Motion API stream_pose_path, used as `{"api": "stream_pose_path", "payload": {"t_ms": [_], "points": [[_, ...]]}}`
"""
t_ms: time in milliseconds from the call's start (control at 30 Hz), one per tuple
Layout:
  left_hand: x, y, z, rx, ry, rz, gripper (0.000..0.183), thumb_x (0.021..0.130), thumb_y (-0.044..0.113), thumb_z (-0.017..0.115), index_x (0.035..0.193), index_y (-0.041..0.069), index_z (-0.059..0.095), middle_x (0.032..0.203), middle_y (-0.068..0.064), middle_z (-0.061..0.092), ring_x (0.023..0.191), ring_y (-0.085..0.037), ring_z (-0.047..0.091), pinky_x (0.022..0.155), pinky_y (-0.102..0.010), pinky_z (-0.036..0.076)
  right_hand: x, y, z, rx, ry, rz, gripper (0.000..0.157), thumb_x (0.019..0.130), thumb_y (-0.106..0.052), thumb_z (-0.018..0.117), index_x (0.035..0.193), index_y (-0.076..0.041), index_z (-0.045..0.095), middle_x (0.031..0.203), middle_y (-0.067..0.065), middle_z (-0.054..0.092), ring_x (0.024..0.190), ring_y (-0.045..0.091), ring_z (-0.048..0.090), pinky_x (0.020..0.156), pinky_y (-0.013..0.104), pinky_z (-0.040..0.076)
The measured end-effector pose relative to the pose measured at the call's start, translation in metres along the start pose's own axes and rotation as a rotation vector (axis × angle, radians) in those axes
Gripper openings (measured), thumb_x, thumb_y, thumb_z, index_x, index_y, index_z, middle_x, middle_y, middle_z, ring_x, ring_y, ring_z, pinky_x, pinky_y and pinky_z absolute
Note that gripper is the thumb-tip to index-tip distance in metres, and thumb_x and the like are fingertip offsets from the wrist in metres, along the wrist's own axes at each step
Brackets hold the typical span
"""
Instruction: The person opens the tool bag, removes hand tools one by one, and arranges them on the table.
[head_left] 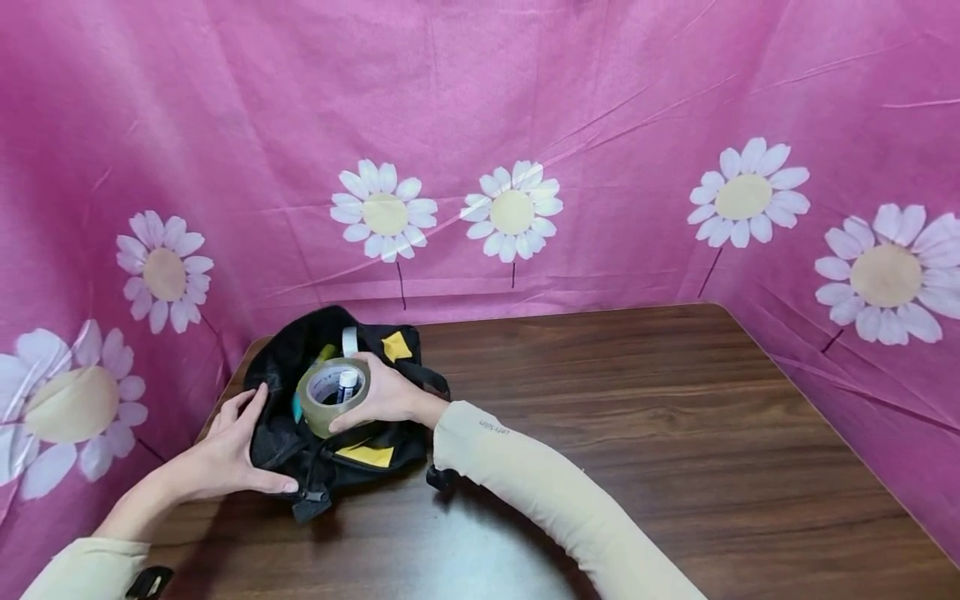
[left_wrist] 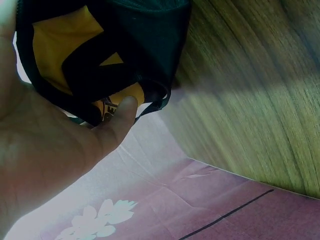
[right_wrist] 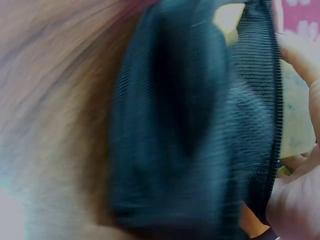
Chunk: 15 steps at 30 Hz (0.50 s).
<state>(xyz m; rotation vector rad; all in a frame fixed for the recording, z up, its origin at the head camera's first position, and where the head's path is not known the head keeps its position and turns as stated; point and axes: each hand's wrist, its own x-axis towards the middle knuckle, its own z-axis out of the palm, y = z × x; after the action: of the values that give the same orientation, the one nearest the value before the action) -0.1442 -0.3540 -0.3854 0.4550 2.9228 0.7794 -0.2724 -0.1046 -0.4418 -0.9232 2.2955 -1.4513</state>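
Note:
A black bag with yellow patches [head_left: 277,437] stands unzipped at the left of the table. My left hand [head_left: 225,454] holds its left side, fingers at the rim and thumb along the front; the left wrist view shows the thumb [left_wrist: 125,112] against a yellow panel. In the bag's mouth, my right hand [head_left: 390,396] grips a wide roll of tan packing tape [head_left: 318,417] by its right side. A small tube with a white cap [head_left: 347,383] shows within the roll's hole. In the right wrist view, the zipper edge [right_wrist: 277,125] partly hides the tape and fingers.
Inside the bag, a white item [head_left: 349,342], a yellow-green item [head_left: 327,353] and a teal item [head_left: 297,407] are partly covered. The brown wooden table [head_left: 637,400] extends to the right. A pink cloth with daisies [head_left: 600,100] hangs around it.

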Motion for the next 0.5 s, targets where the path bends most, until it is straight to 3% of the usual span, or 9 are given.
{"api": "stream_pose_path", "payload": {"t_ms": [200, 333, 500], "points": [[-0.001, 0.000, -0.002, 0.001, 0.010, 0.018, 0.143, 0.063, 0.037, 0.097, 0.158, -0.007, 0.000, 0.149, -0.040, 0.010, 0.133, -0.061, 0.017, 0.097, -0.076, 0.026, 0.006, -0.024, -0.016, -0.031, -0.040, -0.056, 0.117, 0.065, -0.037, 0.097, 0.156, -0.013, 0.027, 0.132, -0.006, 0.052, 0.113, 0.005, 0.052, 0.097, 0.024, 0.043], [-0.002, 0.000, -0.005, -0.023, 0.014, 0.021, 0.141, 0.064, 0.035, 0.096, 0.159, -0.006, -0.001, 0.150, -0.040, 0.009, 0.134, -0.060, 0.015, 0.097, -0.076, 0.026, 0.010, -0.036, -0.023, -0.060, 0.002, -0.069, 0.120, 0.065, -0.039, 0.097, 0.158, -0.013, 0.025, 0.137, -0.002, 0.051, 0.118, 0.010, 0.052, 0.099, 0.028, 0.043], [-0.003, 0.000, -0.005, -0.038, 0.005, 0.023, 0.139, 0.066, 0.033, 0.095, 0.158, -0.007, -0.001, 0.150, -0.040, 0.008, 0.135, -0.059, 0.013, 0.097, -0.076, 0.026, 0.013, -0.041, -0.024, -0.032, 0.071, -0.028, 0.120, 0.068, -0.043, 0.095, 0.160, -0.020, 0.022, 0.147, -0.001, 0.046, 0.127, 0.010, 0.047, 0.104, 0.033, 0.041]]}}
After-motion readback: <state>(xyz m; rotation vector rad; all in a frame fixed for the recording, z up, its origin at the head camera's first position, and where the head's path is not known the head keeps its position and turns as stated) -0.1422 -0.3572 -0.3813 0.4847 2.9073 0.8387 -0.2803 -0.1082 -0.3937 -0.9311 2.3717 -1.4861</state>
